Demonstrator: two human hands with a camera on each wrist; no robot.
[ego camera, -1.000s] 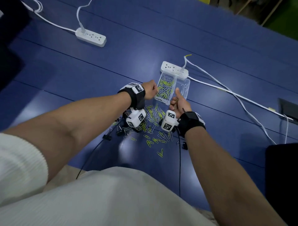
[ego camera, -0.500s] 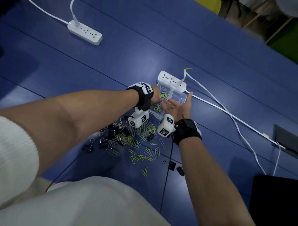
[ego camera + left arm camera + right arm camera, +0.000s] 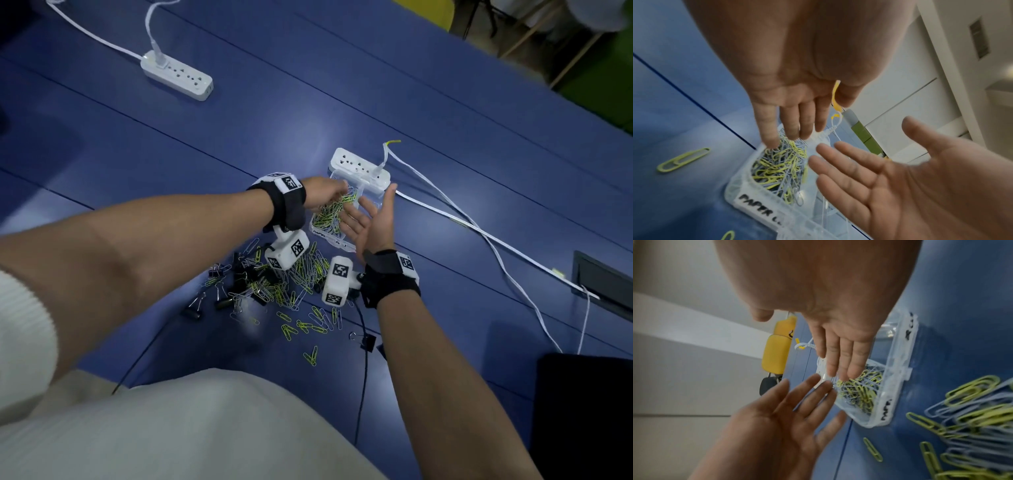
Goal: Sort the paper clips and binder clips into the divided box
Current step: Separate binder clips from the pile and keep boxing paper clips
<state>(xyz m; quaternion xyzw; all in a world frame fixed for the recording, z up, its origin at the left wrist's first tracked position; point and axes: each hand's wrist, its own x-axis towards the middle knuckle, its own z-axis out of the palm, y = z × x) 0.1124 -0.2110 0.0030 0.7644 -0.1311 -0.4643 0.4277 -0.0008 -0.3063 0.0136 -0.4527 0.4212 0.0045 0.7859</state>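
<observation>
**Clear plastic divided box half served**

The clear plastic divided box (image 3: 346, 236) is being filled on the blue table (image 3: 376, 85): green and grey paper clips (image 3: 777, 164) heaped inside, many still loose, black binder clips (image 3: 239, 284) untouched. Both hands, left hand (image 3: 322, 197) and right hand (image 3: 371, 219), are being held spread, empty, above it.

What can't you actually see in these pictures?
- Box, head view: the right hand covers the second compartment, so its contents can't be told.
- Label, left wrist view: reads "PAPER", the rest blurred.
- Second label, right wrist view: too smeared to read.
- Clip pile, head view: the wrist cameras hide part, so no count.
- Left hand, head view: fingertips blurred.
</observation>
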